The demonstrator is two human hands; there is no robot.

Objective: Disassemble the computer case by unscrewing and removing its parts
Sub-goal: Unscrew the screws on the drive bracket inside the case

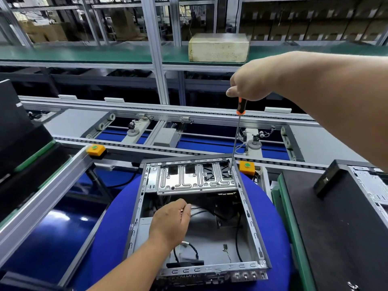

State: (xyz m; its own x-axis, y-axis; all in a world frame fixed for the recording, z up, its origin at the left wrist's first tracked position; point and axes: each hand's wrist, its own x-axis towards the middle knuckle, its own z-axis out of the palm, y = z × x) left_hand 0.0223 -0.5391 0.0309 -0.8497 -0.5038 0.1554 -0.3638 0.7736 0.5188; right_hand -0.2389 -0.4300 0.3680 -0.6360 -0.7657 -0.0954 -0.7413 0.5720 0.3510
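Nearest the camera, left hand: the left hand (171, 222) hangs over the open middle of the computer case (197, 217), fingers curled in toward the thumb; whether they pinch something small, perhaps a screw, cannot be told.
Case position: it lies open side up on a round blue mat (105, 238), rear ports toward the viewer.
Loose cables: black cables (210, 213) run across the case floor just beside the left hand; they could snag on a part being lifted out.
Drive bracket: the stamped metal bracket (189, 179) spans the far end of the case, and its near edge looks unsupported, so it may drop or tip once the last screw lets go.
Screwdriver: the screwdriver (236, 139) stands nearly upright, tip at the bracket's far right corner.
Right hand: the right hand (249, 85) grips the orange and black handle from above, fingers wrapped round it.
Slip risk: with so long a shaft held only at the top, the tip may cam out of the screw head and skid onto the case wall.
Lost screw: a freed screw could fall down among the cables.
Right side: a second case (344, 206) lies on a black mat, near the work.
Left side: a dark panel (19, 131) leans there.
Beyond: yellow stop blocks (95, 149), then the conveyor rails (147, 114).
Farthest: a pale box (218, 48) on the green shelf.
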